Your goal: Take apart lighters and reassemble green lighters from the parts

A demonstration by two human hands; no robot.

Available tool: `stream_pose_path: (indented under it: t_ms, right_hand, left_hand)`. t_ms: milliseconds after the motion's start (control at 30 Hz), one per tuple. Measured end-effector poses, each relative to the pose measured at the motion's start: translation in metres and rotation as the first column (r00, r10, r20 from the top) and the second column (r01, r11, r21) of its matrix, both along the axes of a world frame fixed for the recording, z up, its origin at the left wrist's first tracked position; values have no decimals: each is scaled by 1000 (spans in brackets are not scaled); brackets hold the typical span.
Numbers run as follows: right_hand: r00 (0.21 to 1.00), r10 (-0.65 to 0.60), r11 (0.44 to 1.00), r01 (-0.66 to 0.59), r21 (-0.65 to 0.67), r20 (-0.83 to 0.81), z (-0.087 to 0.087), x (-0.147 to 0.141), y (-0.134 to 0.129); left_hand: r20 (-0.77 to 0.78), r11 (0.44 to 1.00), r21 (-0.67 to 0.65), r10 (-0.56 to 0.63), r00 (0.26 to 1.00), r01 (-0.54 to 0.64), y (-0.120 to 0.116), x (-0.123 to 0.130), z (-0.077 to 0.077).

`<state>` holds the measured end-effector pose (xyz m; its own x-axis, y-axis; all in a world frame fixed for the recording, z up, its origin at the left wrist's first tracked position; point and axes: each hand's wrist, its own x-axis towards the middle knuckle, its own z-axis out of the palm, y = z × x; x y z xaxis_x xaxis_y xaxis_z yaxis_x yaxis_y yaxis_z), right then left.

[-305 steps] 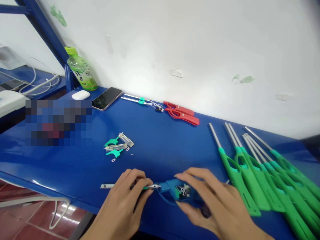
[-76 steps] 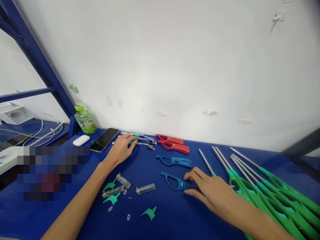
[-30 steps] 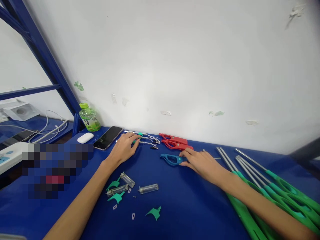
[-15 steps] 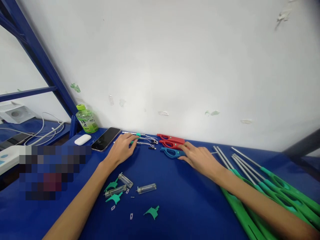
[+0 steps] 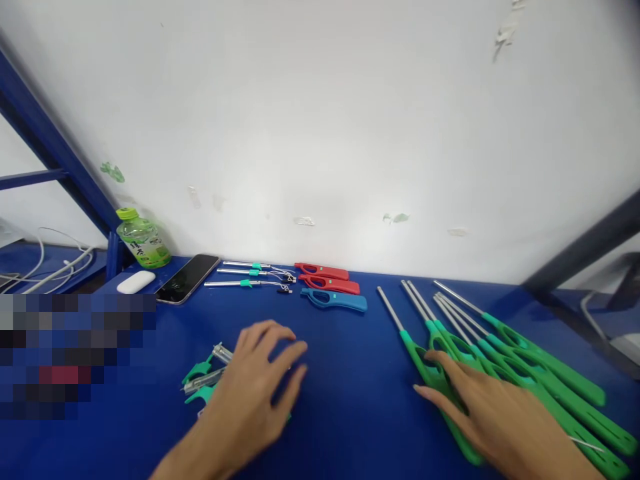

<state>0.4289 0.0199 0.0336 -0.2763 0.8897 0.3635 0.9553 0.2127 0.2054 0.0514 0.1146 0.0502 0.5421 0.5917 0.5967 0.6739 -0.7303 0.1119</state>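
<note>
Left hand (image 5: 253, 390) spread loosely above small parts (image 5: 204, 381); right hand (image 5: 503, 407) spread around leftmost green lighter (image 5: 440, 381), right side of counter (image 5: 350, 373), contact unclear. Handle (image 5: 465, 445) pinched squarely should leave neighbouring lighters (image 5: 555, 365) undisturbed.

Left hand (image 5: 253, 383), fingers loosely bent and parted, partly hiding clear fuel tanks (image 5: 203, 381) and green triggers (image 5: 199, 369) | right hand (image 5: 495, 410), thumb and forefinger apart over leftmost green utility lighter (image 5: 441, 385), contact unclear | near wall (image 5: 300, 133): three metal barrels (image 5: 225, 284) with wired igniters (image 5: 285, 289), two red lighter casings (image 5: 333, 285), one blue lighter casing (image 5: 343, 301)
</note>
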Motion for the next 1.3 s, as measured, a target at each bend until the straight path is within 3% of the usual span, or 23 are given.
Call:
stream_pose_path:
  t_ms: [67, 133, 300, 433, 633, 800, 900, 1000, 1100, 1167, 1233, 1300]
  right_hand:
    - [1000, -5, 1000, 5, -6, 4, -11, -2, -8]
    - [999, -34, 999, 34, -38, -14, -18, -7, -10]
    - [988, -121, 993, 119, -28, -91, -22, -21, -7]
    - [985, -95, 995, 99, 16, -145, -7, -22, -11]
    - [979, 155, 984, -141, 107, -133, 33, -30, -24]
    - [915, 401, 916, -399, 33, -47, 45, -55, -32]
    - [844, 536, 843, -535, -49, 7, 47, -75, -37]
    - [786, 619, 783, -616, -93, 6, 55, -89, -34]
    - [778, 557, 790, -604, -103, -289, 68, -91, -20]
    - [668, 379, 786, -598, -159, -640, 75, -88, -8]
    - [385, 146, 739, -655, -158, -911, 77, -86, 5]
    - [81, -32, 686, -723, -81, -996, 74, -89, 14]
  left_hand:
    - [-55, 999, -1, -37, 998, 37, -27, 8, -12]
    - [-95, 999, 11, -51, 994, 53, -38, 8, -23]
    - [-140, 1000, 26, 8, 990, -4, -27, -9, -38]
    - [-157, 998, 53, 36, 987, -28, -11, -27, -38]
    - [-170, 991, 133, 30, 985, -7, -9, -33, -22]
    - [-135, 981, 189, -22, 991, 48, -64, 9, 6]
    - [-231, 957, 261, -67, 971, 128, -97, 28, 17]
    - [-284, 977, 199, -24, 959, 83, -114, 22, 10]
    - [-293, 985, 148, 129, 947, -88, -120, -1, -13]
    - [-298, 970, 161, 222, 929, -180, -122, -15, -29]
    - [-312, 964, 128, 261, 914, -232, -122, -24, -41]
    - [-318, 968, 70, 251, 914, -241, -122, -27, -48]
